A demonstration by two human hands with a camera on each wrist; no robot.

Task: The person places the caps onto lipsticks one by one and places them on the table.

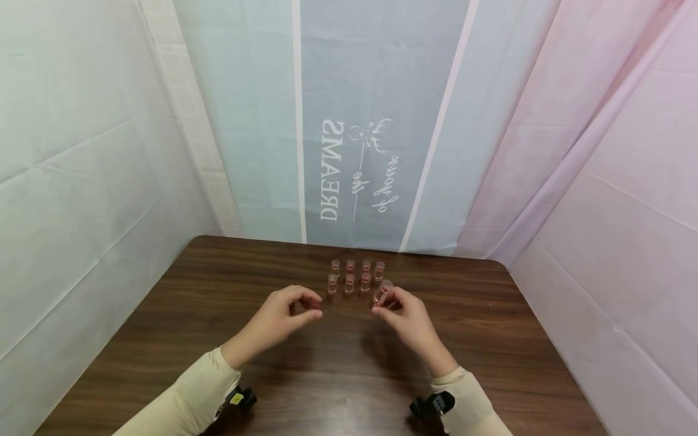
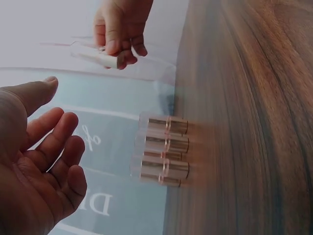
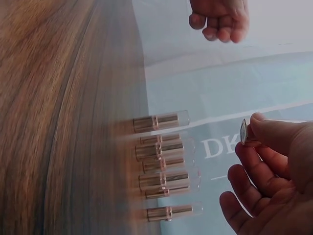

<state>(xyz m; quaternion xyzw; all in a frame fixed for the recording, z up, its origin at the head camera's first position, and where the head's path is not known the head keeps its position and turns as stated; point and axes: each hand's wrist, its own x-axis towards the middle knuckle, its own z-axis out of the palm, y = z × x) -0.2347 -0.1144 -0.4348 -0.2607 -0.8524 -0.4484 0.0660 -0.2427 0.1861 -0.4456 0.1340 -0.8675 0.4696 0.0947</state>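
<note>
My right hand (image 1: pixel 412 319) pinches one lipstick tube (image 1: pixel 382 293) between thumb and fingers, lifted and tilted above the table. In the right wrist view the round base (image 3: pixel 244 132) of that tube faces the camera. More lipstick tubes with clear caps and shiny rose-gold bases stand upright in two rows: 3 in the front row (image 1: pixel 349 284), several in the back row (image 1: pixel 351 267). Left of the front row hovers my left hand (image 1: pixel 283 313), thumb and fingers apart and loosely curved around nothing. Its palm and bent fingers (image 2: pixel 61 142) show in the left wrist view.
The dark wood-grain table (image 1: pixel 191 327) has rounded far corners. Behind it hangs a grey-blue cloth (image 1: pixel 376 72) with white lettering, and pale cloth walls (image 1: pixel 82 151) rise at both sides. Each forearm carries a black wrist camera (image 1: pixel 433 404).
</note>
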